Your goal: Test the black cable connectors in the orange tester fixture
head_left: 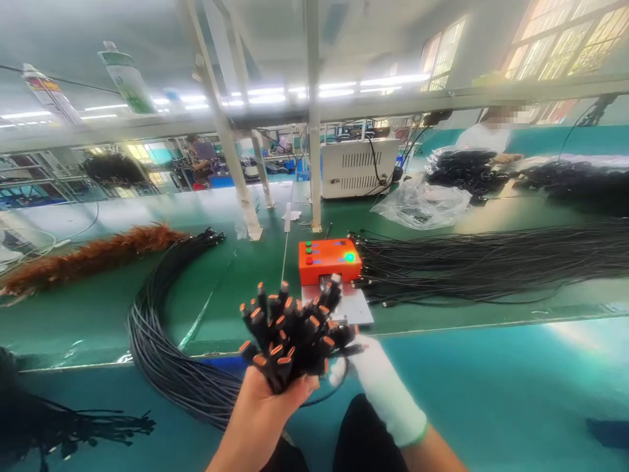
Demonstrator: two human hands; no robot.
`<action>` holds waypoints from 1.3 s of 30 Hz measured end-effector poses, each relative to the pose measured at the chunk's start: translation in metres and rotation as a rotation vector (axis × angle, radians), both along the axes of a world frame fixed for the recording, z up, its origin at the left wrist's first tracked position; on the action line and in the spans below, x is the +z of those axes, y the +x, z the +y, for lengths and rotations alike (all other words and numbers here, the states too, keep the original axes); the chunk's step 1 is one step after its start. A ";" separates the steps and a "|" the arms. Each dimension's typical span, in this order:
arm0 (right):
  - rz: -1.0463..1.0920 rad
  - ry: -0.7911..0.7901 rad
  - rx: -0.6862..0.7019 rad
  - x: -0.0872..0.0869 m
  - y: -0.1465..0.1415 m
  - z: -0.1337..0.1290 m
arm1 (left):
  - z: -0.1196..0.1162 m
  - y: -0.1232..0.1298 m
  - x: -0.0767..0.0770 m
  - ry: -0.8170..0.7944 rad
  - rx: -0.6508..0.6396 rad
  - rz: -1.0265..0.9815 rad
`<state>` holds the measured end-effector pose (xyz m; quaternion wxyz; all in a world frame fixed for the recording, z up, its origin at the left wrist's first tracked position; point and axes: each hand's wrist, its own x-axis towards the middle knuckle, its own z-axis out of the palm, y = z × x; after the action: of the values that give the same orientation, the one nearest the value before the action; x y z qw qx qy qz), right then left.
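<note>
1. The left hand point(268, 406), bare, was at the lower centre of the frame, its fingers clamped around a dense bundle of black cable ends with orange-tipped connectors point(287, 324).
2. The bundle rose out of that grip: its cable necks were enclosed between thumb and fingers, while the connector heads fanned out above them, many with their orange faces showing.
3. The right hand point(373, 370), in a white knitted glove with a green-edged cuff, was just right of the bundle, lower centre-right. A dark connector lay against its fingertips, and a thin black cable looped below; whether those fingers were pinched on it I cannot tell.
4. Behind the bundle, at the centre, sat a bright orange rectangular box point(322, 262) with green and red buttons and a glowing green light. The bundle's upper right edge overlapped the box's front opening in view; contact could not be made out.
5. A flat silvery plate point(361, 309) extended from beneath the box, partly hidden by the connectors.
6. A thick curved sheaf of black cables point(152, 328) swept from beside the left wrist across the left of the frame, its far ends resting on the green tabletop point(246, 275).
7. More black cables point(491, 262) were spread across the right of the frame, their nearest ends beside the box.
</note>
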<state>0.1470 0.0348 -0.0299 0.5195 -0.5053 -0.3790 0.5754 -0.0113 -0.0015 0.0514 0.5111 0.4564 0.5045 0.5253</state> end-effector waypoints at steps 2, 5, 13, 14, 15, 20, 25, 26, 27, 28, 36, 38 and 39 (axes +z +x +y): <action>-0.274 0.009 -0.147 0.006 0.012 -0.010 | 0.002 -0.001 0.002 0.021 -0.114 0.010; -0.653 0.171 -0.357 0.028 0.016 -0.027 | 0.009 -0.005 -0.001 0.001 -0.226 0.043; 0.060 0.210 -0.153 0.066 -0.031 -0.036 | 0.007 0.006 -0.010 0.051 -0.039 0.000; 0.119 0.163 -0.198 0.062 -0.032 -0.034 | 0.006 0.007 -0.009 0.085 0.023 0.004; 0.166 0.111 -0.226 0.056 -0.032 -0.031 | 0.004 0.007 -0.008 0.110 0.074 0.007; 0.116 -0.036 -0.028 0.023 -0.017 -0.012 | -0.004 0.002 -0.002 0.159 0.172 -0.041; 0.116 -0.081 0.102 0.003 -0.012 0.007 | -0.008 0.003 -0.006 0.093 0.220 -0.050; 0.129 -0.082 0.116 0.000 -0.013 0.010 | -0.008 0.004 -0.008 0.093 0.228 -0.034; 0.141 -0.080 0.124 -0.002 -0.013 0.012 | -0.007 0.004 -0.010 0.092 0.244 -0.019; 0.147 -0.078 0.127 -0.004 -0.013 0.014 | -0.007 0.004 -0.011 0.086 0.267 -0.005; 0.215 -0.100 0.091 -0.009 -0.014 0.023 | -0.004 0.004 -0.015 0.051 0.265 -0.027; 0.215 -0.093 0.102 -0.006 -0.015 0.023 | -0.004 0.004 -0.015 0.037 0.266 -0.042; 0.209 -0.083 0.108 -0.004 -0.015 0.022 | -0.004 0.004 -0.014 0.030 0.269 -0.041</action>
<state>0.1323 0.0573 -0.0338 0.5032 -0.4425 -0.3254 0.6672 -0.0069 -0.0050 0.0369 0.4394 0.3813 0.5427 0.6059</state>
